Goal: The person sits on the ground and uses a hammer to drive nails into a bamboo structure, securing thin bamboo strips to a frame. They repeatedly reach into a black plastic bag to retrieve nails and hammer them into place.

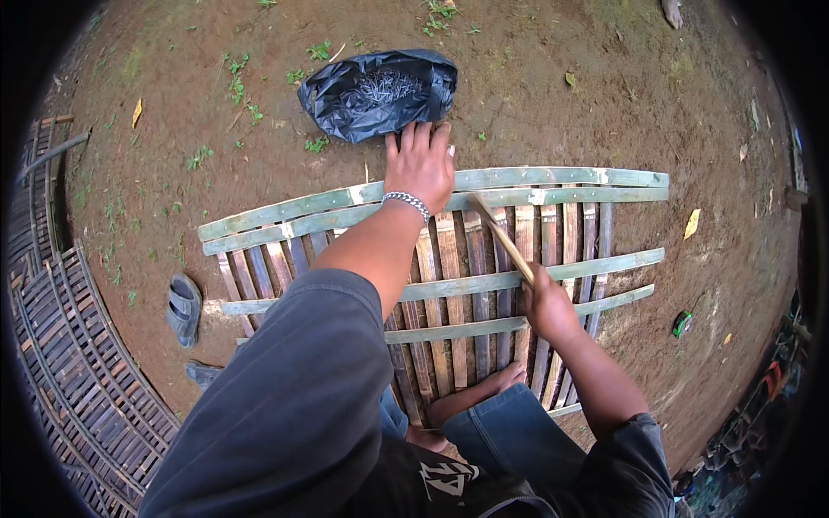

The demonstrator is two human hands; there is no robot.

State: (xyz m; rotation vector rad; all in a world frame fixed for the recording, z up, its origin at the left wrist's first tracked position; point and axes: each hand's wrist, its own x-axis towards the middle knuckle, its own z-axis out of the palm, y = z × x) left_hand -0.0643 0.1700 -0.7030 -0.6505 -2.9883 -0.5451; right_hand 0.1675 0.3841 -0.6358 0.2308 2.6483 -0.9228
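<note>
Bare dirt ground [604, 95]: bamboo slat panel [484, 285], black plastic bag [380, 91], grey sandals [183, 309], scattered leaves, woven bamboo mats [69, 345] at left.

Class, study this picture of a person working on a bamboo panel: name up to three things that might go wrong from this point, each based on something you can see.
1. The right hand holds a thin bamboo strip angled toward the left hand; a slip might jab it.
2. A bare foot rests on the bamboo panel; splinters or pinching between slats seem possible.
3. The left hand reaches toward the open black plastic bag; sharp contents could prick fingers.
</note>
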